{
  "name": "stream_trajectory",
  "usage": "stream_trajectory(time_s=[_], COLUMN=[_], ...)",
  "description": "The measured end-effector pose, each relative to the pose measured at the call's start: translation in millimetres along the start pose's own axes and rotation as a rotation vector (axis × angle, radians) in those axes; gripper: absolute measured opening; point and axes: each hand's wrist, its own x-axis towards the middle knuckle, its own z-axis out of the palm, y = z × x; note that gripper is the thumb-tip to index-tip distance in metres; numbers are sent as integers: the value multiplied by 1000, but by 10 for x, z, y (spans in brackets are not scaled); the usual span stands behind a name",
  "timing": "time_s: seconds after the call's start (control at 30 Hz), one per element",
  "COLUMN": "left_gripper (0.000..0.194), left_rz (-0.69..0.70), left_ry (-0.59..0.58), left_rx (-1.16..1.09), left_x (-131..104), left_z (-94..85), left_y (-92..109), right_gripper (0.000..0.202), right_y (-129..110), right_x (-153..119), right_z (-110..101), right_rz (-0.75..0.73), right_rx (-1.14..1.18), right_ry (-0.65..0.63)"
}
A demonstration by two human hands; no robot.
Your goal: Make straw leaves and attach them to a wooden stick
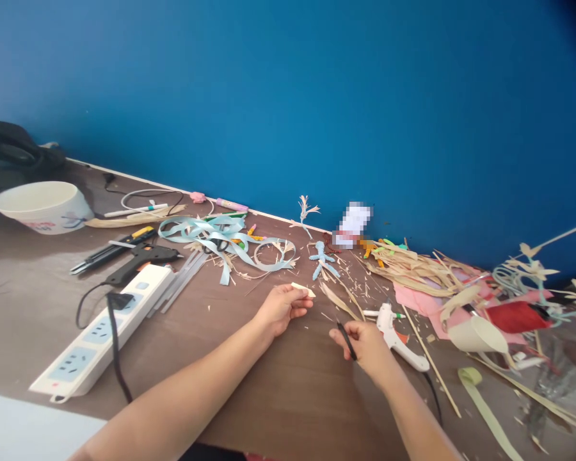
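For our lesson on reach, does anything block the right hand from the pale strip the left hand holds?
Nothing visible blocks the right hand; between it and the pale strip, only tabletop scraps lie below.

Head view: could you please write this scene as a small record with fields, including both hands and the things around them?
Left grip: pinching a small pale piece
Right grip: holding a slim black tool, exact kind unclear
Beside right grip: white glue gun
Ahead of hands: light blue wrapped piece, scattered scraps
Left side: power strip with black plug in it, black glue gun, light blue ribbon
Right side: red roll
Surface: dark brown table
Background: blue wall
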Motion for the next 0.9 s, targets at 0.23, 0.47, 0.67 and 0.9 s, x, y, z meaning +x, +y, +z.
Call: stream_trajectory(time_s=[0.23,0.47,0.67,0.9], left_gripper=[20,19,14,16], left_rz=[72,101,123,201], left_ry=[-93,-107,-68,91], left_rx=[185,318,342,228], left_x=[-43,-46,-32,-23], left_z=[29,38,56,91], left_y=[-47,-65,-89,-149], right_gripper=[34,20,13,9], right_y=[-161,-152,-80,-52], right_x=[171,358,385,376], right_z=[112,319,378,471], right_rz=[-201,-251,-186,-195], right_rx=[379,359,404,419], right_ry=[203,135,156,221])
